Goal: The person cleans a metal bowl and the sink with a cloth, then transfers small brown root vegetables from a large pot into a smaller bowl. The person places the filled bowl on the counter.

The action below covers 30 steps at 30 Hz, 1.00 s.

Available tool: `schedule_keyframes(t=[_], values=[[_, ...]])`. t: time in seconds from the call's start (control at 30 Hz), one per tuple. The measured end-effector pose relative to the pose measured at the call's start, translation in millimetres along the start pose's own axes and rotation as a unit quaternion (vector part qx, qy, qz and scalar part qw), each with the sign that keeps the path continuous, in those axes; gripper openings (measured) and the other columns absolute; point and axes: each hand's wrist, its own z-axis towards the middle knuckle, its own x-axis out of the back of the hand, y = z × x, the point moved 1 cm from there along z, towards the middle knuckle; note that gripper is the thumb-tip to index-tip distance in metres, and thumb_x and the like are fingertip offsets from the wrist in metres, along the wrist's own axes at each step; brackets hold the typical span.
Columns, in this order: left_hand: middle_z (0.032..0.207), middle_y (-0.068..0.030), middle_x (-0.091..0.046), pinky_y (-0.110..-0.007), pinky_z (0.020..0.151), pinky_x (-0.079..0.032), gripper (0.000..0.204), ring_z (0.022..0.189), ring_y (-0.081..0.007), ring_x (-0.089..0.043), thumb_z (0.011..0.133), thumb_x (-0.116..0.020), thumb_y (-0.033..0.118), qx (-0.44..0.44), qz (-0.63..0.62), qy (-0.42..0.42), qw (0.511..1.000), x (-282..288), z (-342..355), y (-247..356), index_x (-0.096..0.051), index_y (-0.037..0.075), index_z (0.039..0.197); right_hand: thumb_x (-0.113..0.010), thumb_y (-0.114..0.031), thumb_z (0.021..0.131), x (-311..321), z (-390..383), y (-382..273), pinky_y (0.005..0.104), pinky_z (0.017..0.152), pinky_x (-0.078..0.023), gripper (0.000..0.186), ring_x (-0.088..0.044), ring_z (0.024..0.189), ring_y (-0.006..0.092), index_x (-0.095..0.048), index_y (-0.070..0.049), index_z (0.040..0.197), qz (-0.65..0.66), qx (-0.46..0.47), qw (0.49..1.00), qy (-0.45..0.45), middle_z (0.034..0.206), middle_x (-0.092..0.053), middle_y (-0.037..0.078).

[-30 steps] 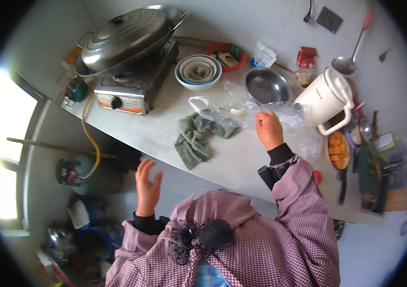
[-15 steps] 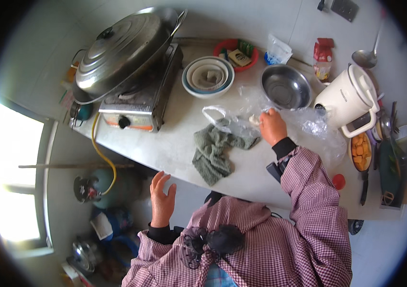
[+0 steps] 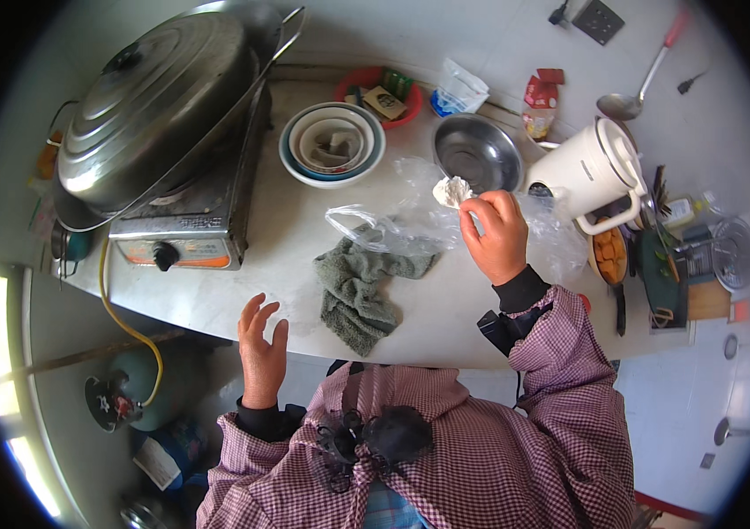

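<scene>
My right hand (image 3: 496,236) is closed in a pinch, holding out what looks like a small spoon heaped with white powder (image 3: 452,191); its handle is hidden by my fingers. The heap is just in front of a steel bowl (image 3: 478,150). Under and beside this hand lies a crumpled clear plastic bag (image 3: 410,231) on the counter. My left hand (image 3: 263,353) is raised at the counter's front edge, fingers apart, with nothing in it. Between the hands a grey-green cloth (image 3: 357,295) lies bunched up.
A large lidded wok (image 3: 159,106) sits on a gas stove (image 3: 181,238) at the left. Nested bowls (image 3: 332,144), a red basin (image 3: 353,84), a white bag (image 3: 459,88) and a red packet (image 3: 541,106) stand behind. At the right are a cream kettle-like jug (image 3: 586,172) and a pan of orange chunks (image 3: 609,256).
My right hand has lifted the white heap off the plastic bag, toward the steel bowl. The view has turned to the right; my left hand stays raised and open.
</scene>
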Motion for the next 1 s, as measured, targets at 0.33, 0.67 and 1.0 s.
schedule_keyframes(t=[0.33,0.67,1.0], values=[[0.123,-0.0142,-0.050,-0.039,0.097,-0.038,0.030,0.116,-0.0322,-0.045,0.076,-0.066,0.002,-0.098,-0.016,-0.034,0.994,-15.0,27.2,6.0,-0.060,0.006,0.105,-0.071,0.001,0.063,35.4,21.4,-32.4,0.0371,0.061,-0.043,0.026,-0.051,0.070,0.0268,-0.060,-0.008,0.084,0.004,0.035,0.999,0.028,0.080,-0.049,0.007],[0.123,-0.0149,-0.051,-0.041,0.093,-0.040,0.027,0.111,-0.0354,-0.047,0.077,-0.065,0.007,-0.059,-0.051,0.011,0.997,26.8,18.3,-12.0,-0.061,0.006,0.104,-0.070,-0.001,0.066,3.5,134.0,-123.0,0.0370,0.066,-0.043,0.022,-0.051,0.075,0.0259,-0.058,-0.008,0.083,0.064,0.157,0.984,0.046,0.081,-0.050,0.006],[0.119,-0.0159,-0.052,-0.042,0.092,-0.040,0.026,0.110,-0.0360,-0.048,0.076,-0.066,0.009,0.003,-0.043,0.061,0.997,60.3,-16.3,-49.1,-0.062,0.006,0.102,-0.062,-0.012,0.076,-108.0,280.2,-191.3,0.0373,0.065,-0.046,0.009,-0.053,0.076,0.0250,-0.054,-0.009,0.073,0.031,0.202,0.969,0.141,0.077,-0.050,0.005]])
